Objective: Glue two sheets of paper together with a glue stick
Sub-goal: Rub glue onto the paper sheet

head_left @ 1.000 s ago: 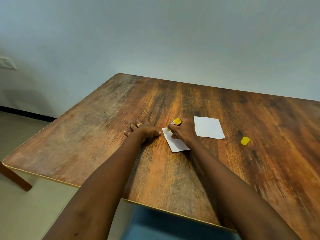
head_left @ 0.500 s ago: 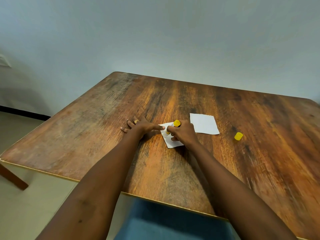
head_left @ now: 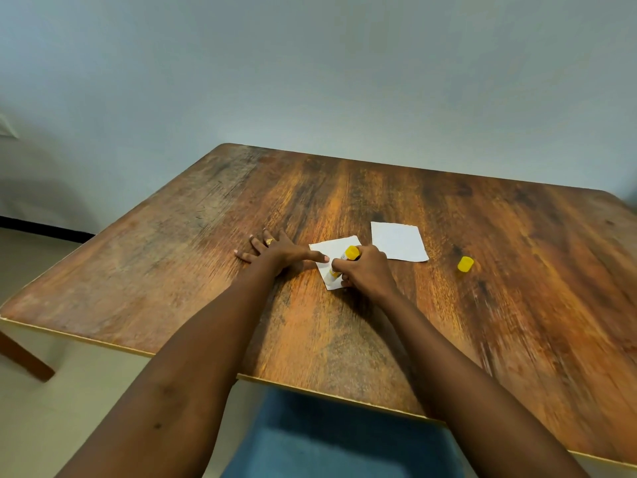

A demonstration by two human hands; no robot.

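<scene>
Two small white paper sheets lie on the wooden table (head_left: pixel 448 339). My right hand (head_left: pixel 365 272) is closed around the glue stick (head_left: pixel 346 258), white with a yellow end, tilted with its lower tip down on the near sheet (head_left: pixel 336 251). My left hand (head_left: pixel 275 251) lies flat on the table with fingers spread, its thumb pressing on that sheet's left edge. The second sheet (head_left: pixel 398 241) lies flat just to the right, untouched. Part of the near sheet is hidden under my right hand.
The yellow glue cap (head_left: pixel 465 264) lies on the table to the right of the second sheet. A blue seat (head_left: pixel 337 439) shows below the table's near edge. A plain wall stands behind the table's far edge, and a wooden leg (head_left: pixel 24 360) at the left.
My left thumb has stretched out to the right onto the near sheet's edge. The glue stick's tip has slid toward the sheet's near-left part. The camera view has shifted slightly.
</scene>
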